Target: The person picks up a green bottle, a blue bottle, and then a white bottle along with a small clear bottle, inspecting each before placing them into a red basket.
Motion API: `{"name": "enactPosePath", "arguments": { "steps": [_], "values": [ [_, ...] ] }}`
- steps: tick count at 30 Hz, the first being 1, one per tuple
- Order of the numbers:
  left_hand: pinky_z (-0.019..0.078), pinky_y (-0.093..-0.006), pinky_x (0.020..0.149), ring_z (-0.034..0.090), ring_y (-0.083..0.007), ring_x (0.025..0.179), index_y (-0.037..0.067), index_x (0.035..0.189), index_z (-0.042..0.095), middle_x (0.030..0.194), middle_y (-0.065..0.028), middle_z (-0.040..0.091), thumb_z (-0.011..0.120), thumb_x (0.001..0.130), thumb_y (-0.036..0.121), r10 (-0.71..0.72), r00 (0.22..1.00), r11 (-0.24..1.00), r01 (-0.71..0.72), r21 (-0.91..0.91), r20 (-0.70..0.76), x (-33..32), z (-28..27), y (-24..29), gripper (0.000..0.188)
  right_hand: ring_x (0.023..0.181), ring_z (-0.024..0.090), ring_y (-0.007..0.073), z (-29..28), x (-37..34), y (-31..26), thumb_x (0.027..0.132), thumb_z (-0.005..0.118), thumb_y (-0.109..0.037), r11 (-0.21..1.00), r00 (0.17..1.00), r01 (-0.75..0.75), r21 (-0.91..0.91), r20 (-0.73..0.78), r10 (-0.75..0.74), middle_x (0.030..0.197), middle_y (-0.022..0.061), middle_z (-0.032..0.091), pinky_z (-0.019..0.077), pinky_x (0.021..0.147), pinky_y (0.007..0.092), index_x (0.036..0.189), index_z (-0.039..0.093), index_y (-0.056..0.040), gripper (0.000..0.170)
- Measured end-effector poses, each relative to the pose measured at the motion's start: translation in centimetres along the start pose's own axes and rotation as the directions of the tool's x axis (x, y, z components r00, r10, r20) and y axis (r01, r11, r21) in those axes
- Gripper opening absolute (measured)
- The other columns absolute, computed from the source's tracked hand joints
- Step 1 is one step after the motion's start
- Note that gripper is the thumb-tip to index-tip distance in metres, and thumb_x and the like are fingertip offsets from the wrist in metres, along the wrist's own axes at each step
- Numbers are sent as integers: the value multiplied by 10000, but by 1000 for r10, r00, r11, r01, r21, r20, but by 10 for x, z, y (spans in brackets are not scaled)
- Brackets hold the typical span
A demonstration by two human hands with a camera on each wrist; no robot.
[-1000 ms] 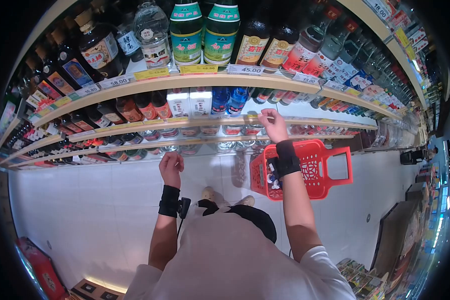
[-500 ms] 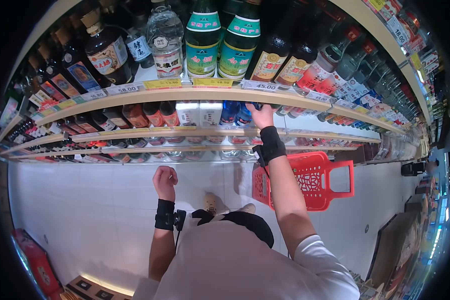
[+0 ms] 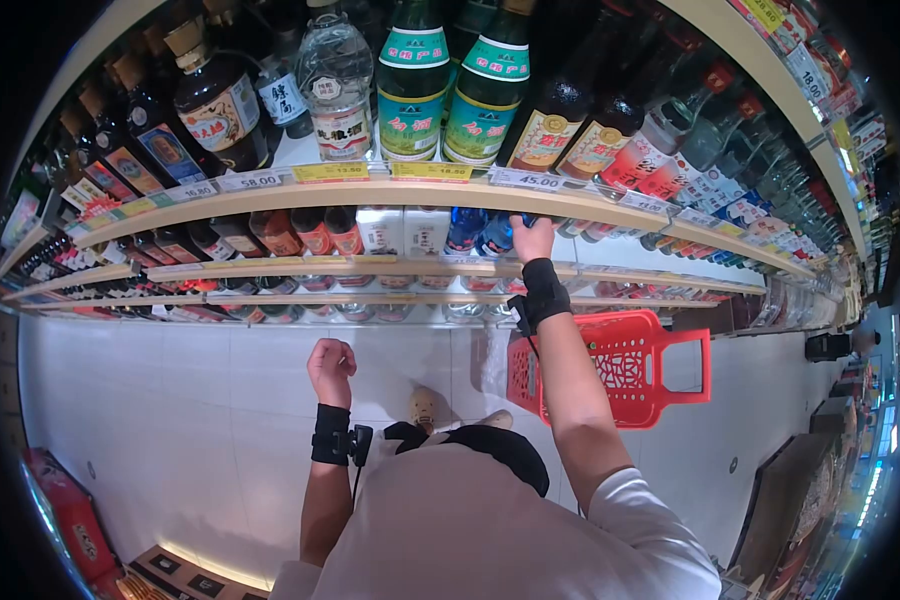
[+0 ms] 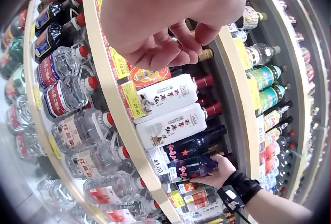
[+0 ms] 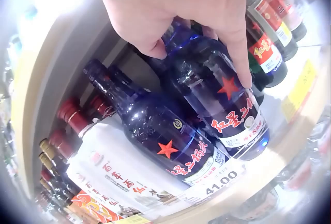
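Blue bottle in curled right hand; left hand half-curled, empty; red basket, contents largely hidden

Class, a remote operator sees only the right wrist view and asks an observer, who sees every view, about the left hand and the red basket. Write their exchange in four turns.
Operator: I see the right hand gripping a blue bottle. Is the left hand holding anything?
Observer: No, it holds nothing.
Operator: And where is the red basket?
Observer: To the person's right; in the head view the right forearm hides part of it.
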State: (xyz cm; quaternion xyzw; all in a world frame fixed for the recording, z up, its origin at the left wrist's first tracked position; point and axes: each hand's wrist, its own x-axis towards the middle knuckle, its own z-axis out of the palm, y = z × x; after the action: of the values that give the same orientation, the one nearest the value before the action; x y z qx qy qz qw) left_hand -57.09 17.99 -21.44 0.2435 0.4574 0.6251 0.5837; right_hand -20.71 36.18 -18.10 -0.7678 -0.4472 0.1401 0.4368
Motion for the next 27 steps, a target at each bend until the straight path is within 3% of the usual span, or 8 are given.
{"name": "enactPosePath", "arguments": {
  "steps": [5,9,14,21,22,23,25,27],
  "values": [
    [348,-221,489,492,-95,610,102,803,513,746,-18,540,548,893,154,-25,1000,1000,25,17,18,0,-1,-5,110,942,657,340,-5,11,42,676,771,-267,972,993,-18,233,-113,45,991,203,684,483,855,394,1051,629,23,494],
    [348,-216,480,481,-100,580,76,792,518,719,-32,543,534,926,136,-22,1000,1000,22,10,22,-1,4,-7,148,888,660,253,-10,18,64,706,779,-232,899,973,-177,400,-66,221,971,154,694,479,841,351,1042,634,22,445],
    [356,-216,487,482,-107,572,70,794,521,712,-36,544,533,932,136,4,998,999,-5,32,57,-2,4,-3,153,821,629,201,-17,7,77,756,763,-214,889,964,-21,457,-227,140,885,112,679,483,798,339,948,657,24,323],
    [357,-221,482,479,-110,561,65,798,523,707,-43,546,543,928,135,-7,996,1000,6,15,94,-8,7,5,149,786,598,155,-48,2,85,783,754,-209,723,904,-124,679,-222,364,891,84,667,473,756,308,964,657,24,311],
    [357,-222,481,479,-110,560,64,800,525,706,-44,546,544,926,134,0,993,1000,-2,14,115,-9,7,5,145,744,601,158,-59,8,95,804,734,-213,743,927,-55,667,-242,286,860,73,648,519,676,326,959,640,15,291],
    [357,-223,481,478,-111,558,64,803,526,705,-44,546,545,925,133,6,991,1000,-8,13,136,-9,8,3,141,705,605,159,-85,-12,48,827,708,-220,676,921,-146,722,-149,359,848,64,624,564,544,349,959,616,3,275],
    [364,-227,489,484,-112,568,62,811,530,714,-44,549,543,934,141,-8,983,1000,4,23,181,-9,11,0,146,674,608,163,-101,-11,50,840,687,-228,680,933,-135,721,-139,333,859,61,609,575,441,367,986,597,-18,271],
    [371,-232,499,490,-113,584,61,818,535,724,-43,551,541,943,150,-19,974,1000,18,9,227,-11,19,-3,154,710,621,202,-120,-16,47,851,675,-224,667,939,-149,730,-107,327,905,96,587,593,485,378,1006,557,3,299]
  ]
}}
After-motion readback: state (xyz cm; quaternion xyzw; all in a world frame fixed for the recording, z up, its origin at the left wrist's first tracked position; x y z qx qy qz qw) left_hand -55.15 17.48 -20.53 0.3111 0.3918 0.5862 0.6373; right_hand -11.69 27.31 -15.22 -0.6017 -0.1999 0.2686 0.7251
